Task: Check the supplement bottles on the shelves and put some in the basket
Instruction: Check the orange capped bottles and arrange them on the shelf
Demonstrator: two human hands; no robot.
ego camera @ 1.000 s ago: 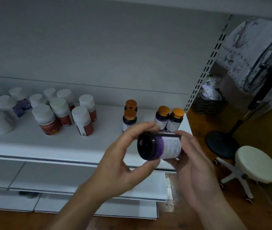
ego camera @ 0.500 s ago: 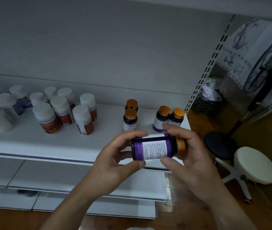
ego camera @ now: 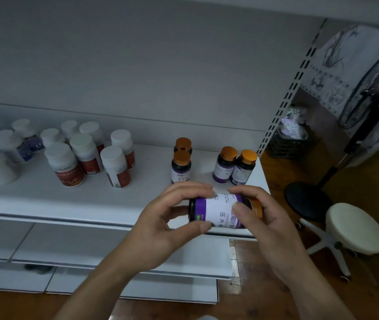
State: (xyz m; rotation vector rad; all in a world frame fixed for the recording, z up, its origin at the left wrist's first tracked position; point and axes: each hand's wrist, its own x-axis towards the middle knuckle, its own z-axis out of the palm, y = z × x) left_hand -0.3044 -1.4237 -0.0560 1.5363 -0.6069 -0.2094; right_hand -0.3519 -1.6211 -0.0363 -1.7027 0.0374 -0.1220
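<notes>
- Both hands grip the dark bottle [ego camera: 216,210] in the air just in front of the shelf [ego camera: 137,197] edge. The left hand [ego camera: 160,227] pinches its base end, and the right hand [ego camera: 269,227] curls round the cap end.
- The bottle lies sideways, its long axis left to right and its orange cap pointing right. Its contents cannot be seen.
- Half a second ago fine print faced the camera; large label characters do now.
- Behind it, orange-capped bottles [ego camera: 181,167] stand upright, with white-capped bottles [ego camera: 68,162] further left.
- A black crate [ego camera: 286,146] beyond holds pale packets.
</notes>
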